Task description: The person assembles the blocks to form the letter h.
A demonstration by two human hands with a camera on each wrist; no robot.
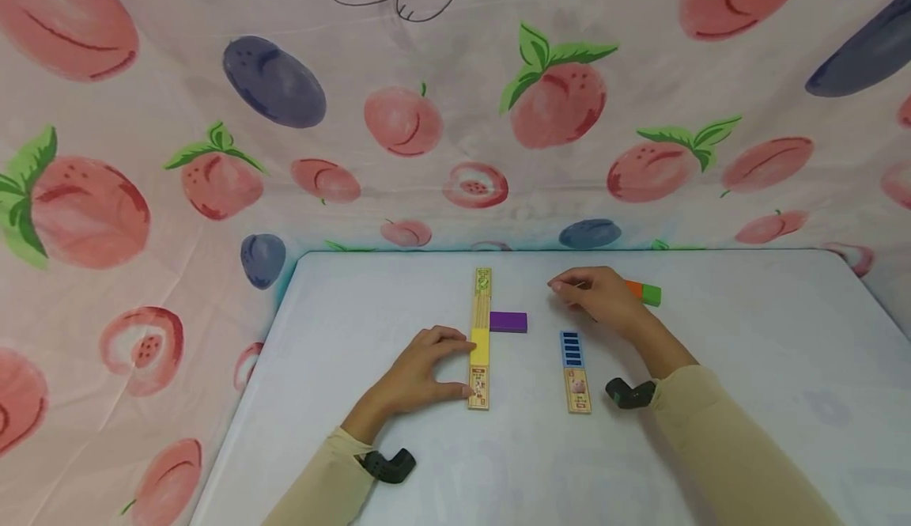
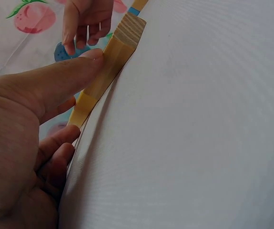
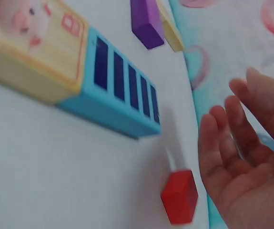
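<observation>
The vertical block row (image 1: 480, 348) is located on the table (image 1: 512, 463), slightly right of centre in the lower half of the head view. It comprises, from top to bottom, a green-printed block (image 1: 483, 281), a striped block (image 1: 481, 312), a plain yellow block (image 1: 480, 346) and a printed wooden block (image 1: 479, 393). The left hand (image 1: 416, 374) is at the left side of the row; its grip is spread, with the thumb touching the wooden block and a fingertip at the yellow block. A purple block (image 1: 508, 322) abuts the right side of the row. To the lower right, a 2-block row consists of a blue block (image 1: 572, 350) above a pig-printed block (image 1: 578, 394). The right hand (image 1: 605, 297) is raised above the table, right of centre; its grip is loosely spread, fingers slightly bent. An orange-and-green piece (image 1: 646, 293) is partly hidden behind it. In the right wrist view, a red block (image 3: 179, 196) lies at lower right. Fruit-patterned fabric (image 1: 342, 43) fills the upper half of the head view.
</observation>
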